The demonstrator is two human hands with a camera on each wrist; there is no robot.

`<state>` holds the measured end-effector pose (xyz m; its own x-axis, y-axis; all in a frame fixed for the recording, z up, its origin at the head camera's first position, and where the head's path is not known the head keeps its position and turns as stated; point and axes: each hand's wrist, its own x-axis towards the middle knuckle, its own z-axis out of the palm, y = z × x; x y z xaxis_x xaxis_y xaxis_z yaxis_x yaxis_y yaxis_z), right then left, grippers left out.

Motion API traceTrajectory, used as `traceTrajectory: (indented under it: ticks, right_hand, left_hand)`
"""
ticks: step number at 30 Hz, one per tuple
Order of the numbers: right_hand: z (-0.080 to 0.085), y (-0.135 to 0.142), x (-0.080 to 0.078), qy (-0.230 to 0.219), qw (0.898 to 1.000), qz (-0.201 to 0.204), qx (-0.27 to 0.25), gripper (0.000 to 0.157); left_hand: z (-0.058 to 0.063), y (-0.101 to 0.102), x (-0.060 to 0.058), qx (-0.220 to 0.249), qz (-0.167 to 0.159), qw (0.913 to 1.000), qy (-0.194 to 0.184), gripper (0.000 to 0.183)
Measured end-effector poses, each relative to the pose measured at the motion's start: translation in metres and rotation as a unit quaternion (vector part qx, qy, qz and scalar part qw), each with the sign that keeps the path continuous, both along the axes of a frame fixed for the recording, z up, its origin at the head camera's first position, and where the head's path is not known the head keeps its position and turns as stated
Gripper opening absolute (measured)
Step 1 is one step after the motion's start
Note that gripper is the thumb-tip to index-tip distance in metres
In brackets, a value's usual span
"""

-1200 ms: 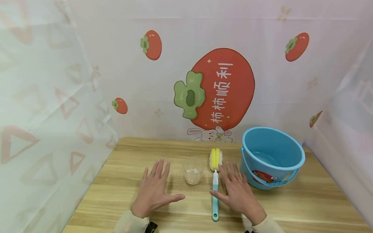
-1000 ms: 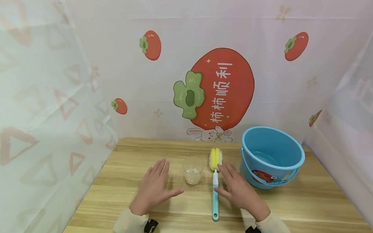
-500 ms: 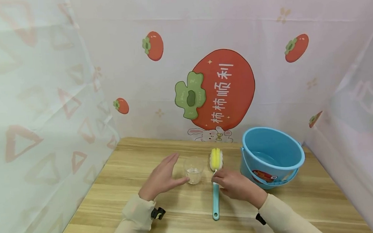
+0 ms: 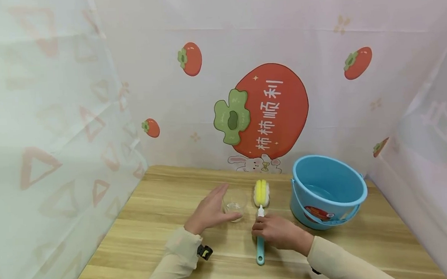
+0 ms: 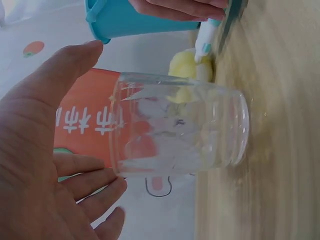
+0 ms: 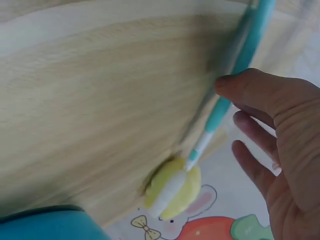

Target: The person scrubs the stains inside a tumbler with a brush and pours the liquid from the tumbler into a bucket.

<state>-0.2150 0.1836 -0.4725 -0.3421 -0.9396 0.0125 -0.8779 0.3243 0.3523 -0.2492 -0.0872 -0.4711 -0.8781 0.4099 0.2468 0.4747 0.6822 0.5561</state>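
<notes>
A clear drinking glass (image 4: 235,202) stands upright on the wooden table (image 4: 137,226). My left hand (image 4: 208,211) is beside it, thumb and fingers spread either side of the glass's near wall. In the left wrist view a gap shows between the thumb and the glass (image 5: 180,127), while the fingertips come close to its rim. My right hand (image 4: 280,232) pinches the teal handle of a bottle brush (image 4: 261,192) with a yellow and white sponge head. The right wrist view has my thumb on the handle (image 6: 218,114), other fingers loosely bent; the index finger is mostly hidden.
To the right of the brush stands a blue bucket (image 4: 328,185) with its handle hanging at the front. Behind the table hangs a pale cloth backdrop (image 4: 192,103) printed with persimmons, and cloth sides close in left and right.
My left hand has moved right, up to the glass. My right hand, spread flat earlier, has come in over the brush and taken its handle. Glass, brush and bucket keep their places.
</notes>
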Motion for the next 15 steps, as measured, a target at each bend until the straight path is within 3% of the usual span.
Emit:
traceTrajectory:
  ticks: [8,15]
  right_hand:
    - [-0.012,-0.002,0.004,0.024,0.999,0.038,-0.003,0.030]
    - [-0.012,-0.005,0.002,0.063,0.996,0.062,-0.002,0.018]
  left_hand:
    - [-0.017,0.017,-0.011,0.011,0.012,0.9996,-0.024,0.113]
    - [-0.014,0.025,-0.025,0.017,0.022,0.9994,-0.019,0.112]
